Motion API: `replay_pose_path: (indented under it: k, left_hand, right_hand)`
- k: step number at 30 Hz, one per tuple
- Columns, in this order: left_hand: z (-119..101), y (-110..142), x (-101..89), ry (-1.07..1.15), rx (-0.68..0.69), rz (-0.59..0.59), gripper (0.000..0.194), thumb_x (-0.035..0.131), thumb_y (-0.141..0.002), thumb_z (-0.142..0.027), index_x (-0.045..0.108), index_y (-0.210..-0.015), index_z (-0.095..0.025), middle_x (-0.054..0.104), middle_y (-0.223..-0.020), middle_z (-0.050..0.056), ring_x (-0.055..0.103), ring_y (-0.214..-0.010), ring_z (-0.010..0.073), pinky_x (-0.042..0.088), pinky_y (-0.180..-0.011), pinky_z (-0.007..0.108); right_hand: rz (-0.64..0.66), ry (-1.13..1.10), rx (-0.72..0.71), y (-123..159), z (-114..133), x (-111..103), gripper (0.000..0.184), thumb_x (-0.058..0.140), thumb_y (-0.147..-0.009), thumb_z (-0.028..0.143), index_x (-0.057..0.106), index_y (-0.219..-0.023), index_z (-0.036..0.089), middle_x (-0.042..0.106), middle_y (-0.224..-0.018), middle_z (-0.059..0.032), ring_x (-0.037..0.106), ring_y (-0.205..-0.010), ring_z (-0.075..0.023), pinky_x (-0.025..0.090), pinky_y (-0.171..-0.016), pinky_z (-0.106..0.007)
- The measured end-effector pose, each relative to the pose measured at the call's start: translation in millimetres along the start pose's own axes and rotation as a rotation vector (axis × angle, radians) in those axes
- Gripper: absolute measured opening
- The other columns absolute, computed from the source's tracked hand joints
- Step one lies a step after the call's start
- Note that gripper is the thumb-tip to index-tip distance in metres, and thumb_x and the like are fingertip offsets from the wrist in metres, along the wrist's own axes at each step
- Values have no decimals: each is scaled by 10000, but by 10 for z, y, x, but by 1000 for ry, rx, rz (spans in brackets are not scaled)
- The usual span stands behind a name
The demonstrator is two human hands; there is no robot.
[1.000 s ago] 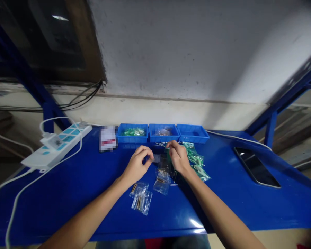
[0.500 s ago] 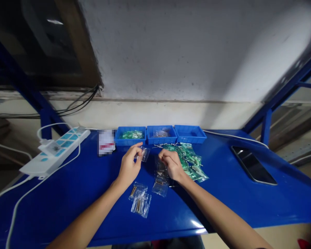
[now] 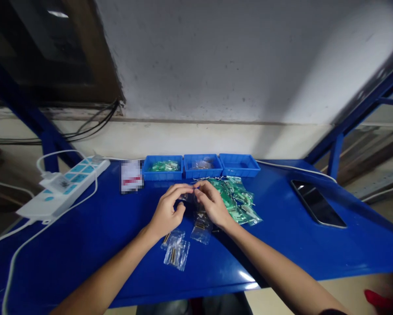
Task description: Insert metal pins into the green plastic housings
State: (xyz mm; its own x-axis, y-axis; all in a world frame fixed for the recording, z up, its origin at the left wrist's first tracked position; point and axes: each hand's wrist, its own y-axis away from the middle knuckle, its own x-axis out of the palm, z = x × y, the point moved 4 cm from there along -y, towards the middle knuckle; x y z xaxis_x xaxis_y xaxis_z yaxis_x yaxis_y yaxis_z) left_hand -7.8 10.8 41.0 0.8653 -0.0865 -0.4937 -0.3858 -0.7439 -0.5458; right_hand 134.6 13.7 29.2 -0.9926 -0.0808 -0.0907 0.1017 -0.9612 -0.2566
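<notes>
My left hand (image 3: 168, 211) reaches over the table with its fingers stretched to the right and the thumb held apart below them. Its fingertips meet those of my right hand (image 3: 212, 204), whose thumb and forefinger are pinched together. A small clear plastic bag (image 3: 187, 197) shows between the hands, apparently held at its edge by the right one; its contents are hard to see. Below the hands lie clear bags (image 3: 177, 254) with brass-coloured pins inside. Another clear bag with dark pins (image 3: 201, 229) lies under the right hand, partly covered.
A pile of green-printed bags (image 3: 237, 203) lies right of my hands. Behind stand three blue trays: one with green bags (image 3: 163, 176), one with clear bags (image 3: 203, 173), and one at right (image 3: 240, 173). A power strip (image 3: 63, 188) and phone (image 3: 317, 204) flank the work area.
My hands have come together. The left hand has moved right and its thumb has parted from its fingers, while the small clear bag has shifted right from its earlier pinch.
</notes>
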Motion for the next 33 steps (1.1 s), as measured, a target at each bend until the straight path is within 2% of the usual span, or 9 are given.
replay_pose_path:
  k: [4, 7, 11, 14, 19, 23, 27, 29, 33]
  left_hand:
    - [45, 4, -1, 60, -10, -22, 394, 436, -767, 4, 588, -1066, -202, 598, -1116, 73, 554, -1059, 197, 471, -821, 311]
    - [128, 4, 7, 76, -62, -64, 271, 419, -851, -84, 586, -1031, -199, 632, -1020, 68, 603, -958, 174, 482, -812, 312]
    - [221, 3, 4, 124, -182, -169, 238, 459, -874, -182, 487, -1111, -192, 639, -995, 74, 620, -917, 162, 495, -732, 271]
    - [303, 9, -14, 182, -334, -256, 300, 552, -834, -310, 475, -1095, -183, 612, -979, 70, 609, -871, 164, 480, -635, 240]
    - [408, 27, 88, 610, -601, -130, 491, 348, -875, -567, 580, -893, -135, 592, -723, 35, 555, -599, 118, 384, -487, 209]
    - [385, 6, 61, 631, -532, -135, 283, 576, -810, -429, 583, -867, -152, 576, -679, -7, 523, -570, 91, 368, -502, 192]
    - [355, -8, -51, 259, -369, -193, 160, 584, -823, -318, 605, -880, -170, 585, -741, -1, 488, -563, 84, 377, -512, 200]
    - [287, -14, -86, 82, -231, -186, 110, 569, -836, -267, 627, -867, -179, 577, -822, 12, 455, -540, 67, 377, -508, 205]
    - [139, -3, -66, -65, -27, -102, 139, 527, -838, -147, 652, -840, -208, 517, -1008, 35, 472, -586, 63, 420, -541, 215]
  right_hand:
    - [-41, -35, 36, -44, -4, -20, 280, 595, -762, 357, 520, -973, 188, 370, -543, 87, 333, -465, -88, 272, -460, -224]
    - [22, -60, 68, -52, -55, 17, 231, 611, -750, 372, 546, -852, 175, 363, -496, 93, 320, -426, -72, 262, -431, -213]
    - [10, -52, 80, -17, -108, 61, 202, 564, -788, 381, 517, -794, 185, 488, -496, 60, 444, -414, -90, 337, -418, -206]
    - [-91, 57, -30, 33, -49, 36, 142, 537, -812, 331, 508, -821, 193, 618, -633, -2, 575, -523, -130, 426, -484, -229]
    - [-119, 318, -249, 111, 72, 37, 49, 517, -810, 233, 551, -799, 199, 668, -735, -29, 618, -605, -151, 459, -552, -245]
    - [-34, 396, -268, 114, 52, 79, 141, 490, -760, 127, 585, -836, 197, 672, -824, -39, 626, -677, -162, 472, -616, -265]
    - [-24, 385, -250, 70, 47, 68, 213, 485, -737, 121, 632, -877, 184, 553, -1114, -95, 561, -979, -203, 457, -795, -309]
    - [-49, 312, -178, 32, 30, 40, 167, 484, -807, 230, 642, -809, 179, 548, -1032, -86, 544, -975, -200, 439, -819, -313]
    - [-35, 70, 73, -21, -78, 42, 316, 469, -849, 410, 577, -668, 174, 515, -634, 6, 511, -617, -131, 420, -618, -260]
